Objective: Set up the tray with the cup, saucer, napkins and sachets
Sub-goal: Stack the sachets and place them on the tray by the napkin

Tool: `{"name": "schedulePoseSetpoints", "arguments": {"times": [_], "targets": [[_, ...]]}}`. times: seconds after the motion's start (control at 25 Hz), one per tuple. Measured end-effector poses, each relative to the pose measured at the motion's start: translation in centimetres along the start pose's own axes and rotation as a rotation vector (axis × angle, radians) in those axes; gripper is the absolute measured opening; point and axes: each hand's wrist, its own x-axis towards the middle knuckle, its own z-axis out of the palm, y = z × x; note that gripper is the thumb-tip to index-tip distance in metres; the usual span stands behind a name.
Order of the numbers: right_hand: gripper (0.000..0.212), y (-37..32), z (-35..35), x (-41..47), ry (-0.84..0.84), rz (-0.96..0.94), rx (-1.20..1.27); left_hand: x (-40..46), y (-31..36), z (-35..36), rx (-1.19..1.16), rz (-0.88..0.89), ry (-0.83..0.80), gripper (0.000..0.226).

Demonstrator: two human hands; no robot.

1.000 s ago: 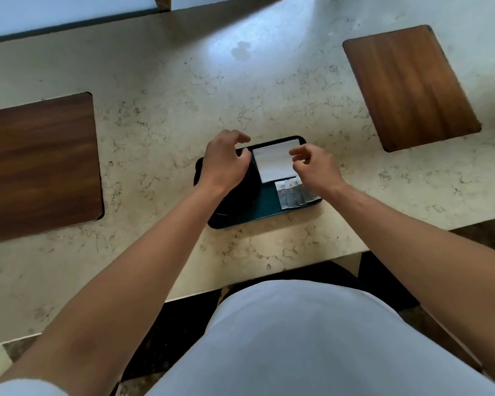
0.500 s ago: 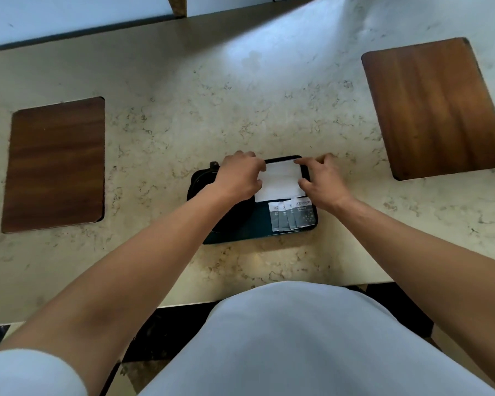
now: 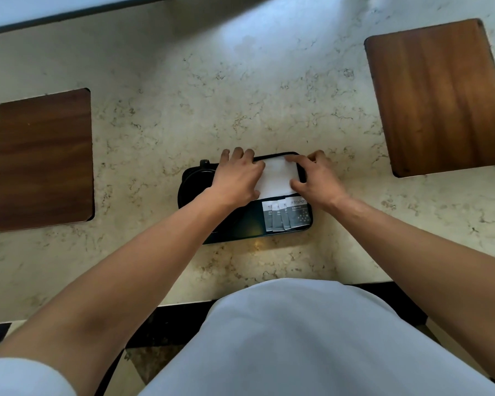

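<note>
Now flattened on the napkins [image 3: 276, 178], both hands [image 3: 236, 178] [image 3: 316, 178] released, squaring the stack; tray [image 3: 240, 230] nearly set.

Soft daylight glares off the far countertop [image 3: 240, 47]; wide-angle distortion bends the edges.

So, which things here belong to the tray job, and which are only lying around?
Belong to the job:
dark rectangular tray
white folded napkin
grey paper sachets
dark round saucer, mostly hidden
left hand and right hand, both on the napkin

Lying about:
two brown wooden boards
</note>
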Motion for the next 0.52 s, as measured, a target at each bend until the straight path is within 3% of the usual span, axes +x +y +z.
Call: {"name": "schedulePoseSetpoints", "arguments": {"times": [0.52], "targets": [[0.055, 0.21, -0.23, -0.51, 0.024, 0.012, 0.017, -0.37, 0.12, -0.4, -0.002, 0.032, 0.04, 0.051]]}}
